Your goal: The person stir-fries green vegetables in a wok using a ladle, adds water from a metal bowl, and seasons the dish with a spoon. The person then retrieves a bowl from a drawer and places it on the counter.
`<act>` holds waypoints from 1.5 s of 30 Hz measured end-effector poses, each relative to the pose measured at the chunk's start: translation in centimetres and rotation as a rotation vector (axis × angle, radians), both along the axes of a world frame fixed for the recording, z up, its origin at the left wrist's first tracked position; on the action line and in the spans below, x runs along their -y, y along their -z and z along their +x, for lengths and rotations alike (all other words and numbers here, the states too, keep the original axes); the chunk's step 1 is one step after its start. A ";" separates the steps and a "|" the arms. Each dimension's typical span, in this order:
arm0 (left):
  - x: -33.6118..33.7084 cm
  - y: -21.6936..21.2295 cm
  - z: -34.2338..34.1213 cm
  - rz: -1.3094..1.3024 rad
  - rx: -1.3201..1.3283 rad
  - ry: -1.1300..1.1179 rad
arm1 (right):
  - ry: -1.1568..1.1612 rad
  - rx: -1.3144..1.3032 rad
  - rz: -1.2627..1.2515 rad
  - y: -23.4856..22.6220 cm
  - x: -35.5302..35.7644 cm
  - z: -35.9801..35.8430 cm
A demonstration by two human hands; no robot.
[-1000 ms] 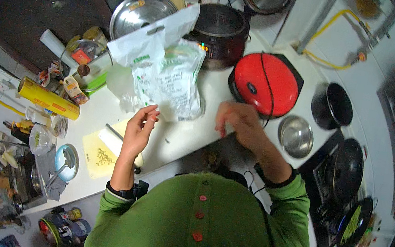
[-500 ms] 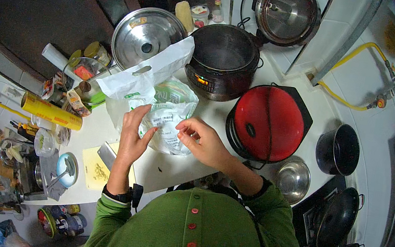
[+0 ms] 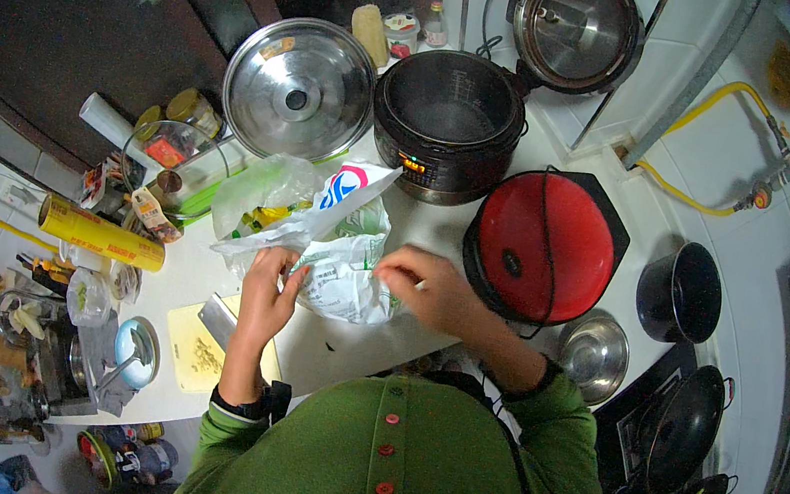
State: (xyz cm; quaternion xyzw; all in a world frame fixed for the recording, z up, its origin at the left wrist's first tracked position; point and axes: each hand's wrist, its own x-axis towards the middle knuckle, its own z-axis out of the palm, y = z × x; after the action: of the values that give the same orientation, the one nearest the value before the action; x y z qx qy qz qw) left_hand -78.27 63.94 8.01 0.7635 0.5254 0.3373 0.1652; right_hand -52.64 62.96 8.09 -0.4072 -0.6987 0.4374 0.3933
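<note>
A crumpled white plastic bag (image 3: 347,286) with green print lies on the counter in front of me. My left hand (image 3: 269,292) has its fingers closed on the bag's left edge. At the opposite edge my right hand (image 3: 432,288) is curled, thumb and fingers pinching the plastic. Behind the bag rises a white flap (image 3: 348,188) with a red and blue mark. Left of that flap, a thin translucent bag (image 3: 263,183) shows something yellow inside. What the white bag contains is hidden.
An open electric cooker (image 3: 449,113) with a lit display stands behind, beside a steel lid (image 3: 299,92). To the right are a red pan (image 3: 546,248), a steel bowl (image 3: 592,356) and a black pot (image 3: 679,292). A cutting board (image 3: 199,351) with a cleaver lies left.
The white flap with the handle hole has folded down, uncovering the translucent bag and the steel lid. My right hand has moved right, and both hands have closed on the plastic.
</note>
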 end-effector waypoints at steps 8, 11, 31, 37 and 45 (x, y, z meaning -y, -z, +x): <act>2.2 1.2 -1.4 -0.029 0.097 -0.009 | 0.753 -0.155 0.138 -7.9 -6.6 14.8; 2.7 1.3 -1.2 -0.072 0.107 -0.038 | 0.908 -0.289 0.038 -9.9 -9.5 19.2; 1.4 -1.0 0.7 0.039 0.027 0.152 | -0.402 0.334 0.280 -1.6 -6.2 -4.1; 2.6 -0.6 -0.5 0.090 -0.009 0.189 | -0.767 0.954 0.130 -3.0 -8.8 -7.4; 3.6 -0.8 -2.2 0.043 0.136 0.249 | -0.697 1.298 0.027 1.1 -10.6 -10.2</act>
State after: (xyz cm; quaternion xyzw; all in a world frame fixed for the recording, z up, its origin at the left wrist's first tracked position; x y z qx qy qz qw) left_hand -80.52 60.31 8.80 0.8015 0.4067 0.3766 0.2245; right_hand -62.80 73.53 7.04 -0.3335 -0.8851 0.1992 -0.2562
